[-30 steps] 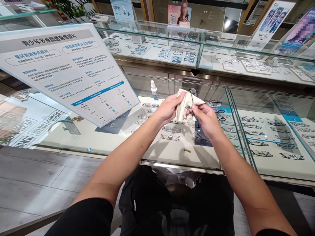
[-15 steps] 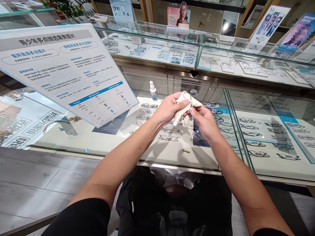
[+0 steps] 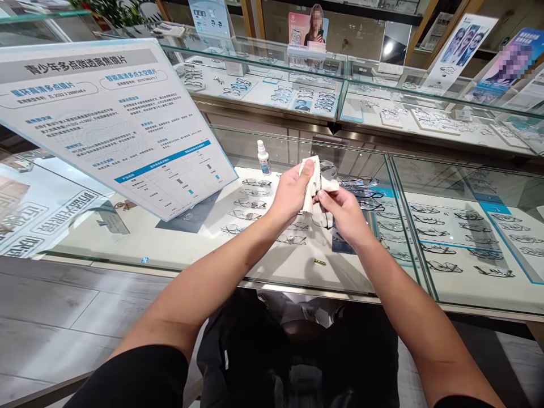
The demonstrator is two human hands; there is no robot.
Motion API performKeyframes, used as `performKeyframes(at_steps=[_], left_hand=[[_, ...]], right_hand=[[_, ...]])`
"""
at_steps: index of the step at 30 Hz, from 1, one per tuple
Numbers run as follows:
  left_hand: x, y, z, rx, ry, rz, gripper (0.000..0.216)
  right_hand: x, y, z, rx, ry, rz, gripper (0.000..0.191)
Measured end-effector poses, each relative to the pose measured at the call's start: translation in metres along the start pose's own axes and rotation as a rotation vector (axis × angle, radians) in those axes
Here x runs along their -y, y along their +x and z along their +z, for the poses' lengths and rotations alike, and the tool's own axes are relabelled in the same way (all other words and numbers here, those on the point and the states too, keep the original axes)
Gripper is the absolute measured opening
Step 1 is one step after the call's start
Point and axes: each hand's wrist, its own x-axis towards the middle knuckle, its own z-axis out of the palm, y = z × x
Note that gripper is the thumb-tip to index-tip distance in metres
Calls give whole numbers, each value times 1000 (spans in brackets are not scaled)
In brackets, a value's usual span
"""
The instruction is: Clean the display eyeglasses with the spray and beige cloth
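Observation:
A cream wiping cloth point(image 3: 313, 184) with a zigzag edge is bunched between my two hands above the glass counter. My left hand point(image 3: 290, 195) is closed on the cloth, its thumb pressing the top. On the other side, my right hand point(image 3: 346, 214) pinches a pair of glasses point(image 3: 328, 221) together with part of the cloth. One lens and some dark rim show below my fingers; the cloth and fingers hide most of the frame. A white spray bottle point(image 3: 263, 158) stands upright on the counter beyond my left hand.
A large tilted sign point(image 3: 106, 127) rises at the left. Rows of spectacle frames point(image 3: 250, 203) lie under the glass, and more fill the right case point(image 3: 444, 266). A small brass-coloured piece point(image 3: 320, 262) lies near the front edge. Another display counter point(image 3: 272, 107) runs behind.
My left thumb has moved up and the cloth now stands more upright around it. Both hands have shifted slightly left, and the view has moved a little.

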Motion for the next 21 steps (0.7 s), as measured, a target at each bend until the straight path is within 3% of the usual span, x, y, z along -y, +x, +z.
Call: performKeyframes(at_steps=[5, 10, 13, 21], left_hand=[[-5, 14, -14, 189, -114, -168, 45], [-8, 27, -22, 36, -270, -191, 27], [-10, 28, -24, 21, -292, -184, 25], [-15, 22, -31, 256, -125, -107, 28]], right_hand=[[5, 5, -15, -11, 21, 3, 45], [15, 6, -24, -34, 89, -3, 39], [21, 6, -28, -78, 119, -23, 34], [20, 8, -35, -83, 88, -61, 27]])
